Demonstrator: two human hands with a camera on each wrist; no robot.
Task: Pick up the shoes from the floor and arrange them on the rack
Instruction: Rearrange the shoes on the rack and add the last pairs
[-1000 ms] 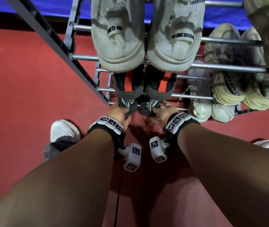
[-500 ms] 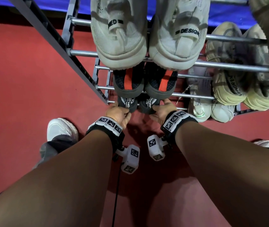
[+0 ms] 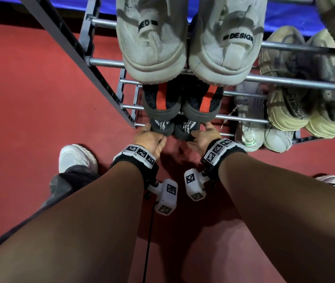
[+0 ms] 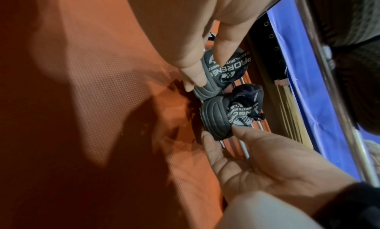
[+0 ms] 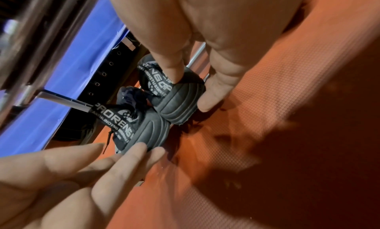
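Note:
A pair of dark grey shoes with white lettering sits on the bottom shelf of the metal rack [image 3: 105,63], heels toward me. My left hand [image 3: 154,134] pinches the heel of the left shoe [image 3: 161,127], one digit on the collar and one on the sole edge [image 4: 191,76]. My right hand [image 3: 201,132] holds the heel of the right shoe [image 3: 186,129] the same way, one digit on the heel tab [image 5: 170,70] and another at the sole. Both toes are hidden under the shelf above. In the wrist views the left shoe [image 4: 224,73] and right shoe [image 5: 179,99] lie side by side on the bars.
Above are a black and orange pair [image 3: 162,101] and a white pair [image 3: 152,48]. Beige shoes [image 3: 289,111] and a white pair [image 3: 250,133] fill the rack's right side. My own white shoe [image 3: 74,158] stands on the red floor [image 3: 30,99]. A blue mat [image 3: 284,19] lies behind.
Both hands have stayed on the heels of the dark grey pair. The shoes have hardly shifted on the bottom shelf; only the view has moved a little.

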